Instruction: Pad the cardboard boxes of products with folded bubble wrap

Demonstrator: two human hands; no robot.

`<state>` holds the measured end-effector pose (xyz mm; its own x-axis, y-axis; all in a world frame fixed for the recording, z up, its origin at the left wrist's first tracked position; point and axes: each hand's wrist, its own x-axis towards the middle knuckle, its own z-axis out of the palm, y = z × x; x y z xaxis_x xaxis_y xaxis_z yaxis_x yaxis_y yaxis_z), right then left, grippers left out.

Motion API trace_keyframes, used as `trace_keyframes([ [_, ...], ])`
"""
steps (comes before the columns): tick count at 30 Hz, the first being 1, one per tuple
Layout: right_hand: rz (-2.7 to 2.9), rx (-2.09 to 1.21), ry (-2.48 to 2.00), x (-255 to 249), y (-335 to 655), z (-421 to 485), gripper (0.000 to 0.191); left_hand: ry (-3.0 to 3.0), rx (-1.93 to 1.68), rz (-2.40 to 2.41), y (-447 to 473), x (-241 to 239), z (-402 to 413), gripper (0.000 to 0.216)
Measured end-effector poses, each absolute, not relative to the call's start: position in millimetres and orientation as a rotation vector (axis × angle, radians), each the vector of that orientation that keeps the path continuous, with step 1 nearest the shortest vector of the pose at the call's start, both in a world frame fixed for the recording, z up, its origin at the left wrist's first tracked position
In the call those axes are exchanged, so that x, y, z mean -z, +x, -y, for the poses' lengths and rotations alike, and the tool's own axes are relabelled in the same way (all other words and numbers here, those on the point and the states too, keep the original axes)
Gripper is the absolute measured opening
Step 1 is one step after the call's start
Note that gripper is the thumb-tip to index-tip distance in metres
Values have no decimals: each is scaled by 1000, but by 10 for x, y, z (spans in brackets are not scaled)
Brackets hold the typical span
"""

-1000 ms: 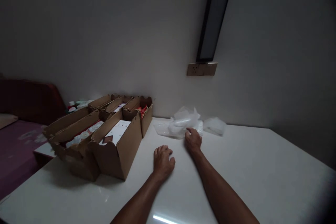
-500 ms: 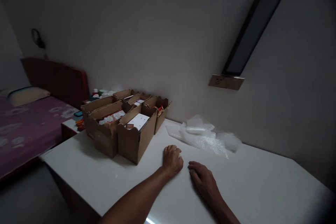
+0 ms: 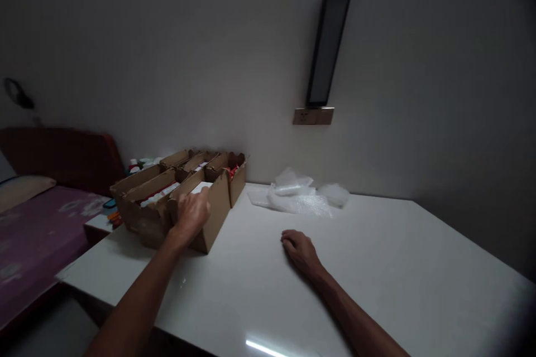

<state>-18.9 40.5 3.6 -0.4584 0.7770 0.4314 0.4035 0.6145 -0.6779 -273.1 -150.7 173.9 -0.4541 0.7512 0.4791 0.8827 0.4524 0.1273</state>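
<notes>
Several open brown cardboard boxes (image 3: 215, 217) stand in a row at the back left of a white table (image 3: 377, 268). My left hand (image 3: 191, 213) reaches into the nearest box, over something white inside it; its fingers curl down and whether they hold anything is hidden. My right hand (image 3: 299, 250) lies flat on the table, palm down, fingers loosely spread and holding nothing. Crumpled clear plastic and bubble wrap (image 3: 299, 196) lies against the wall, beyond my right hand and apart from it.
A bed with a purple cover (image 3: 37, 228) and a dark red headboard stands left of the table. Small bottles (image 3: 138, 164) sit behind the boxes. A wall socket (image 3: 313, 116) and a dark panel (image 3: 329, 44) are on the wall.
My left hand left the tabletop and moved left into the nearest cardboard box. My right hand drew back from the plastic wrap and now rests on the table. The view swung back right.
</notes>
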Motion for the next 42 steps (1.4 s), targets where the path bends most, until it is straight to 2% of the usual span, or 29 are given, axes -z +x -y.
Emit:
trace_keyframes([
  [5,1936,-704,-995,-90,-87,-443,27,-1578,559,2322,-2593,-1635,1637,42],
  [10,1843,-807,-1049,-185,291,-466,29,-2077,879,2006,-2382,-1679,2081,37],
  [14,1838,-918,-1082,-214,758,-164,37,-1822,1222,1813,-2344,-1437,2529,45],
  [17,1859,-1018,-1116,-225,1082,252,38,-1511,1469,1940,-2384,-1000,2692,65],
  [21,1974,-1120,-1124,-201,1332,733,46,-1483,1809,2319,-2419,-413,2554,85],
  [26,2124,-1049,-1119,-113,1311,849,64,-1535,2213,2576,-2278,-188,2210,82],
  [30,2281,-994,-962,-121,1084,796,78,-1450,2227,2650,-2138,-163,2125,84],
  [35,2298,-1022,-744,-100,788,697,86,-1385,2038,2712,-2120,-102,2103,78],
  [39,2162,-1038,-689,-39,735,583,80,-1450,2030,2661,-2155,-93,1864,70],
  [42,2053,-1024,-729,-53,757,448,71,-1488,2133,2596,-2103,-108,1508,74],
])
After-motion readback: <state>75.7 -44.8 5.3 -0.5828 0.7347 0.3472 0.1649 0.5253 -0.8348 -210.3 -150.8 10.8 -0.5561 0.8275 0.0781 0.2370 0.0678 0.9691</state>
